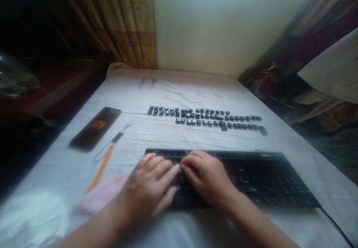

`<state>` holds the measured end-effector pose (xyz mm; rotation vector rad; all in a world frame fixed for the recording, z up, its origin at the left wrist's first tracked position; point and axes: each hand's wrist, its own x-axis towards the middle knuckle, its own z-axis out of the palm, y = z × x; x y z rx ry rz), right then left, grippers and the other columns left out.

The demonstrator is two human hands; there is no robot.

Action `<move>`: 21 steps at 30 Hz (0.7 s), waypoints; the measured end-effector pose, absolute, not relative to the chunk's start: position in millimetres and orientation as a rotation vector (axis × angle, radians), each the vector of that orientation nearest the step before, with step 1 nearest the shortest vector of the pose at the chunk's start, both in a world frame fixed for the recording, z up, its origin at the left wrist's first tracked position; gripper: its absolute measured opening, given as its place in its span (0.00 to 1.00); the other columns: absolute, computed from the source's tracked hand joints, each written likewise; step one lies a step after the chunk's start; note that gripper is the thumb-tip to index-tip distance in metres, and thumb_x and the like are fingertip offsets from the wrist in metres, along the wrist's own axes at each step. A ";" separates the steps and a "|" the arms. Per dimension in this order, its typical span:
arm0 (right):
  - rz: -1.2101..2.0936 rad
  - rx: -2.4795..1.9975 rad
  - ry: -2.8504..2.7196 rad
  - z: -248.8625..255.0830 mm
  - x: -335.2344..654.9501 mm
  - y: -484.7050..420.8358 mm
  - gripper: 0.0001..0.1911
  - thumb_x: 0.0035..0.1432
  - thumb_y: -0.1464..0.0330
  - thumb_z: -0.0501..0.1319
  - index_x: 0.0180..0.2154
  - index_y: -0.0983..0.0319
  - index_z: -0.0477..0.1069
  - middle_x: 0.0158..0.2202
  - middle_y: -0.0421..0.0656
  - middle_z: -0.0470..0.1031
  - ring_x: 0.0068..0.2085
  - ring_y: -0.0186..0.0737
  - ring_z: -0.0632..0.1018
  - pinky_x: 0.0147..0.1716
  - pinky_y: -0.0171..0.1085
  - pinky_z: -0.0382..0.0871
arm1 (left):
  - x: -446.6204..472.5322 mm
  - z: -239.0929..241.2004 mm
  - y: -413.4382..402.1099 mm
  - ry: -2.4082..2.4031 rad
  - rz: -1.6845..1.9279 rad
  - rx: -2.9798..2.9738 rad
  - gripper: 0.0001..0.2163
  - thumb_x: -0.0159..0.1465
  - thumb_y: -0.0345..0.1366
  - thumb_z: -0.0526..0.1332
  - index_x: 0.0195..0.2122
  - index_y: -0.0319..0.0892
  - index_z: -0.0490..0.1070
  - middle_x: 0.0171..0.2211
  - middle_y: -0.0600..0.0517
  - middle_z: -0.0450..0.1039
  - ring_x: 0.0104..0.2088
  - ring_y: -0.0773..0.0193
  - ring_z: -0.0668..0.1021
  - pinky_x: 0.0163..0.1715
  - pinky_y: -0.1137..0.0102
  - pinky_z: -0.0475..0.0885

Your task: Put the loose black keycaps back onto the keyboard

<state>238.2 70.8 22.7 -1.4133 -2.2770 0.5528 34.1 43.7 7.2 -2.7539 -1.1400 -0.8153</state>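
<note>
A black keyboard (268, 179) lies on the white-covered surface, with many of its keycaps off. My left hand (152, 182) rests over its left end, fingers stretched out and the index fingertip pointing at my right fingertips. My right hand (208, 175) is closed in a pinch over the keyboard's left part, beside that index fingertip. Whatever sits between the pinched fingers is too small and hidden to make out. Beyond the keyboard, loose black keycaps (207, 122) lie in several rows on the cloth.
To the left lie a dark phone (93, 130), a wire-looped tool with a black grip (117, 137), an orange strip-like handle (101, 169) and a pink cloth (104, 194). The keyboard's cable (334, 220) runs off at lower right. A curtain (134, 28) hangs behind.
</note>
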 end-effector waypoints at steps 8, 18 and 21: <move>0.538 -1.428 -2.297 22.7 238.1 71.4 0.09 0.63 0.71 0.59 0.32 0.60 0.77 0.32 0.42 0.78 0.34 0.38 0.77 0.35 0.34 0.67 | 34.9 10.0 44.2 -1.136 -0.843 -2.765 0.15 0.66 0.32 0.56 0.53 0.40 0.73 0.45 0.48 0.76 0.47 0.56 0.74 0.56 0.57 0.64; 0.576 -1.298 -2.384 23.2 245.2 68.7 0.06 0.60 0.71 0.63 0.39 0.59 0.79 0.37 0.44 0.80 0.38 0.41 0.78 0.40 0.37 0.71 | 35.9 10.0 44.6 -1.149 -0.851 -2.777 0.15 0.67 0.33 0.56 0.52 0.40 0.73 0.44 0.47 0.76 0.46 0.55 0.74 0.54 0.57 0.66; 0.661 -1.282 -2.314 22.2 245.5 69.0 0.07 0.58 0.73 0.63 0.38 0.59 0.79 0.38 0.43 0.80 0.39 0.40 0.79 0.40 0.37 0.72 | 34.4 10.0 43.6 -1.136 -0.888 -2.772 0.14 0.67 0.32 0.55 0.51 0.40 0.74 0.44 0.48 0.76 0.46 0.56 0.74 0.54 0.58 0.66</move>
